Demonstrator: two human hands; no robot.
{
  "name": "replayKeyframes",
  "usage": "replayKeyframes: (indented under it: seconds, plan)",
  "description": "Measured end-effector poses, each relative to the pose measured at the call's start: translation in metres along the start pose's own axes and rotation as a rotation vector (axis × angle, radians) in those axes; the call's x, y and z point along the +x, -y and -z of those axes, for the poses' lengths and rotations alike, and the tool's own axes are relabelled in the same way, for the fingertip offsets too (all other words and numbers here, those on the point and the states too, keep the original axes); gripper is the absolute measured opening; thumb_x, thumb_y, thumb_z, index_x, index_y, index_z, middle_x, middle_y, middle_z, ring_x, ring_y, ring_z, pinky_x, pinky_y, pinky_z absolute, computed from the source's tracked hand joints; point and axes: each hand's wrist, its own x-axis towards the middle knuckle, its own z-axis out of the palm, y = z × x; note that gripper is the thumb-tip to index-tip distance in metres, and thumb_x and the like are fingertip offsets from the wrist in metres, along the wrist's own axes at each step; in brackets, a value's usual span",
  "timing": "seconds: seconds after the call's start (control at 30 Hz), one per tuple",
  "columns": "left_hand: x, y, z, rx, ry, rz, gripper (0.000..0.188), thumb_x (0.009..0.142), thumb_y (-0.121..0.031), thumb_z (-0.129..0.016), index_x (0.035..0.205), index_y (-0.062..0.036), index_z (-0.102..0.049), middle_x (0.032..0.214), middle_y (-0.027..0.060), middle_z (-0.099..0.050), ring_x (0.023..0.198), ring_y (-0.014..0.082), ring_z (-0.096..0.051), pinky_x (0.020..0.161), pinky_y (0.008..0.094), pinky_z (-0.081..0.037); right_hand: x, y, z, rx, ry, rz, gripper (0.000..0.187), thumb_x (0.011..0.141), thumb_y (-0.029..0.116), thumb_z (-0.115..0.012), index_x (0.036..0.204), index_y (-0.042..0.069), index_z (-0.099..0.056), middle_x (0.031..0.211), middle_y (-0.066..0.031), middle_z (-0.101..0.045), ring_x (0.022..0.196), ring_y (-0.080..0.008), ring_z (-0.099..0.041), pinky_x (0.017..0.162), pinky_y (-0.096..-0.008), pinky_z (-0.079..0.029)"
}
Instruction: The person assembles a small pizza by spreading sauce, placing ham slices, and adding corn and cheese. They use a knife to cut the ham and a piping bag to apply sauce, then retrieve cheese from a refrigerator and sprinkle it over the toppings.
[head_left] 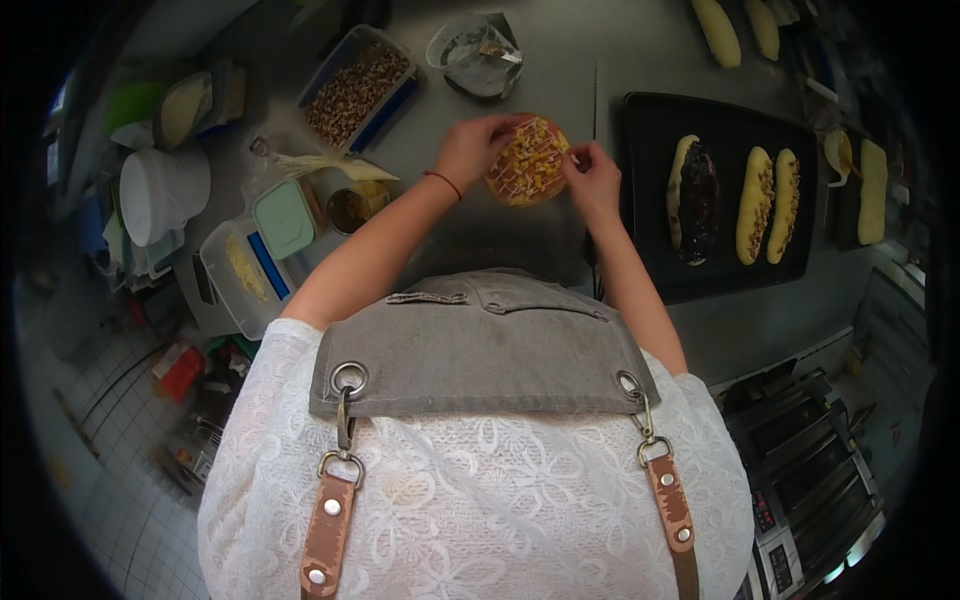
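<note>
Over the steel worktop I hold a small round pizza-like bread [530, 163] topped with yellow corn and thin white zigzag lines. The fingers of my left hand [474, 148] are closed at its upper left edge. On the opposite side, my right hand [594, 182] pinches the right edge between thumb and fingers. The bread's underside is hidden. To the right lies a black baking tray [725, 112] with a dark-glazed long bun [697, 205] and two pale long buns [755, 205] dotted with brown bits.
Left of my hands are a tub of chopped nuts [357, 95], a piping bag [345, 168], a small jar [350, 210], a green-lidded box [284, 218], a box of pale shreds [240, 270] and a white bucket [165, 195]. A clear container [470, 55] stands beyond.
</note>
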Motion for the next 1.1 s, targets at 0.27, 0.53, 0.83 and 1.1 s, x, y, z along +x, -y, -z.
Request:
replayKeyframes:
  seconds: [0.27,0.53,0.83,1.1]
  plan:
    - [-0.001,0.002,-0.003,0.034,0.001,-0.098,0.025,0.086,-0.009,-0.067,0.111,-0.0075,-0.068,0.101,0.0139,-0.07,0.087,0.0254,-0.069,0.078,0.0348,-0.055,0.028,-0.001,-0.012,-0.427,0.064,0.328,0.02,0.084,0.015,-0.067,0.1,0.003,-0.068,0.093,-0.0151,-0.067,0.08,-0.0292,-0.067,0.07,-0.0368,-0.052]
    - [-0.025,0.009,-0.006,-0.237,-0.024,-0.052,0.028,0.088,-0.007,-0.065,0.116,-0.0047,-0.063,0.102,0.0117,-0.069,0.091,0.0223,-0.069,0.079,0.0322,-0.055,0.007,0.005,0.0,-0.029,0.143,0.01,0.017,0.085,0.009,-0.069,0.098,0.0,-0.065,0.084,-0.0127,-0.068,0.074,-0.0211,-0.067,0.066,-0.0335,-0.053]
    - [-0.074,0.011,-0.019,-0.425,0.23,0.136,0.029,0.09,-0.01,-0.066,0.117,-0.0008,-0.058,0.105,0.0083,-0.068,0.092,0.0159,-0.067,0.083,0.0297,-0.054,-0.041,0.004,-0.011,0.503,0.153,-0.299,0.02,0.083,0.005,-0.07,0.098,-0.003,-0.061,0.084,-0.0119,-0.069,0.076,-0.0166,-0.068,0.068,-0.0266,-0.054]
    - [-0.1,0.019,0.002,-0.421,0.191,0.175,0.023,0.092,-0.008,-0.061,0.115,-0.002,-0.06,0.104,0.0068,-0.068,0.095,0.0132,-0.065,0.084,0.0283,-0.052,-0.029,-0.016,-0.01,-0.023,0.065,-0.021,0.018,0.081,0.009,-0.071,0.096,0.001,-0.069,0.082,-0.0102,-0.07,0.076,-0.0169,-0.068,0.07,-0.0316,-0.053]
